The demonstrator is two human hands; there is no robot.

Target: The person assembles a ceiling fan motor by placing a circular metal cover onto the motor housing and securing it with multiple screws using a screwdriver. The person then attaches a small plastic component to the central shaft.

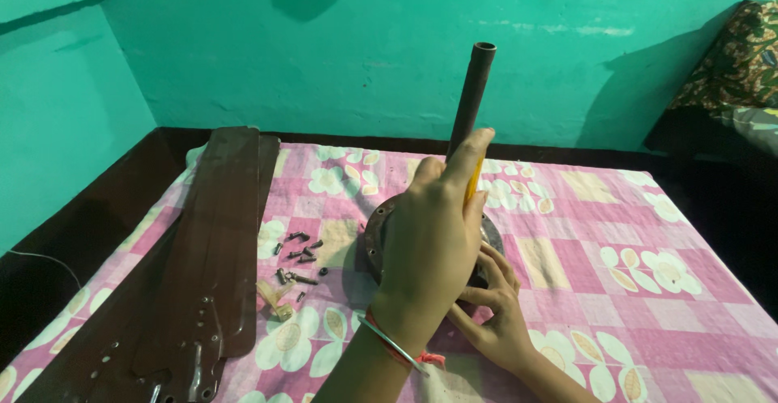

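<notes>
A round dark fan motor housing (381, 237) with an upright dark rod (472, 95) is seen on the pink flowered sheet (616, 289). The left hand (429, 245) is closed around a yellow-handled tool (473, 183) over the housing, while the right hand (494, 310) is pressed, fingers spread, against its rim. The brown blades (203, 273) are already stacked aside and loose screws (298, 259) lie removed; the housing itself appears not yet opened.
</notes>
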